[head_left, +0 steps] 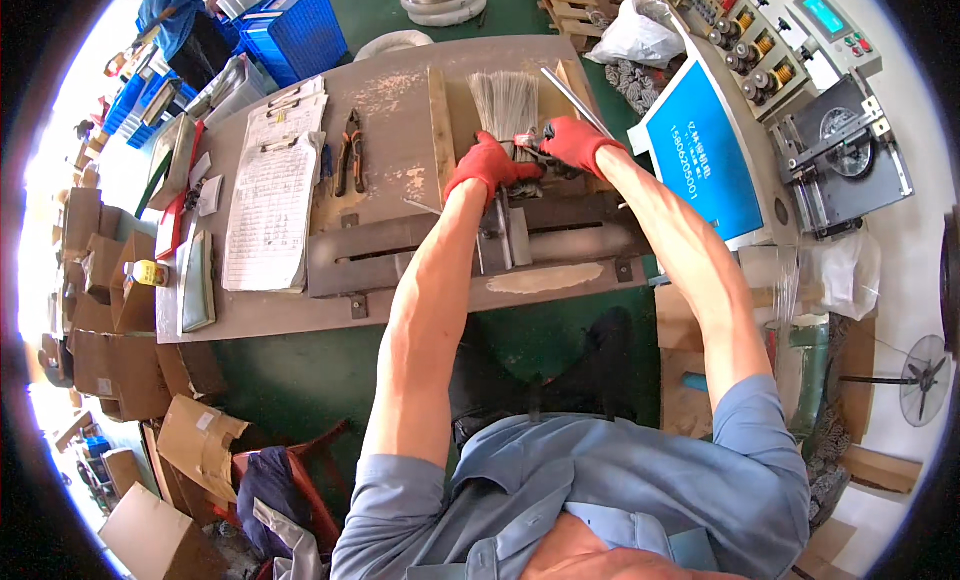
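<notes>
Both my hands wear red gloves and meet over a wooden-sided tray [438, 120] on the worktable. A fanned bundle of thin, pale wires [503, 102] lies in it, pointing away from me. At the bundle's near end, my left hand [487, 167] is closed round the wires. My right hand [578, 144] is closed just to the right, its fingertips at a small dark thing I cannot make out. A metal rod [572, 96] slants out beyond my right hand. Under my wrists stands an upright metal plate [515, 238] on a slotted steel bar [385, 250].
On the table's left lie orange-and-black pliers [351, 155] and written sheets [275, 200] on a clipboard. A machine with a blue panel [702, 150] stands close on the right. Blue crates [292, 35] and a person in blue [172, 15] are at the far left. Cardboard boxes [105, 370] pile up at left.
</notes>
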The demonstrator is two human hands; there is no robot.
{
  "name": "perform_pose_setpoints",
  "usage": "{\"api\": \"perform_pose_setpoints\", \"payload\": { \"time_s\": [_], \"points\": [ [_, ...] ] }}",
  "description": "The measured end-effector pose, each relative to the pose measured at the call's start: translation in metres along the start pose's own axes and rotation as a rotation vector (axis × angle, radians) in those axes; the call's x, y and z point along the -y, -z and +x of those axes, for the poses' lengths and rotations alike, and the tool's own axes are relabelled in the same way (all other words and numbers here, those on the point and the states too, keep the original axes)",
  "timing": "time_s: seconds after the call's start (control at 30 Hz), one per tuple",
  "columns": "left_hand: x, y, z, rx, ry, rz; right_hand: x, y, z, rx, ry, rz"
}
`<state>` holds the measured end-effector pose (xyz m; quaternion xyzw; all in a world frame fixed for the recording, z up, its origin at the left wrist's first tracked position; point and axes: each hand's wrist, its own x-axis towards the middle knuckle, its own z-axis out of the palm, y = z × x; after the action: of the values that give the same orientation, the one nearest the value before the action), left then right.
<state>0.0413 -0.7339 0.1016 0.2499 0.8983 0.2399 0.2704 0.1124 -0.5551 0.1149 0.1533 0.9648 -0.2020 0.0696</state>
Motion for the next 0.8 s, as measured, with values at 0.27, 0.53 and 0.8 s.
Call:
{"api": "perform_pose_setpoints", "payload": {
  "time_s": [0.27,0.53,0.8],
  "points": [
    [-0.004,-0.002,-0.002,-0.032,0.001,-0.005,0.010,0.021,-0.013,0.084,0.009,0.032],
    [-0.004,-0.003,0.001,-0.008,0.027,-0.025,-0.004,0.008,-0.006,0.010,0.025,0.398],
    [-0.004,-0.006,0.001,-0.032,0.036,-0.021,-0.008,0.006,-0.008,0.140,-0.060,0.543]
  ]
}}
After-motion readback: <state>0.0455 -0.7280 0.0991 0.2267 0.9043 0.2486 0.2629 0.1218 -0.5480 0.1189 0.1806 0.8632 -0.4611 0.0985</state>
